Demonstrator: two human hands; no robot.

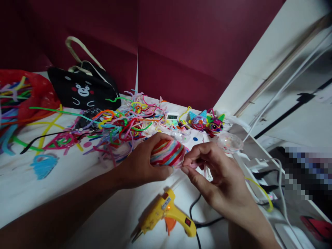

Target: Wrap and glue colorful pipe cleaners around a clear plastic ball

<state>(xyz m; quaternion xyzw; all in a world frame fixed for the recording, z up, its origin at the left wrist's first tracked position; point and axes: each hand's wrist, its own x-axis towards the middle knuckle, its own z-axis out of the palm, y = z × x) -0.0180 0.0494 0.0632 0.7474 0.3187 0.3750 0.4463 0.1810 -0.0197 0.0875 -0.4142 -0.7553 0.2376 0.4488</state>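
Fingers and thumb of my left hand are wrapped round a ball covered in bands of red, orange, blue and pink pipe cleaner. At the ball's right side, my right hand pinches a pale pink pipe cleaner between thumb and forefinger. The pipe cleaner's end seems to meet the ball, though the fingers partly hide it. Below the hands a yellow hot glue gun lies on the white table, its nozzle toward the lower left and a small orange light glowing on it.
Loose pipe cleaners are heaped behind my hands. Further back are a black bag, a small digital clock and two cat-eared figures. A red bag stands left, a clear plastic shell right. The glue gun's black cord runs rightward.
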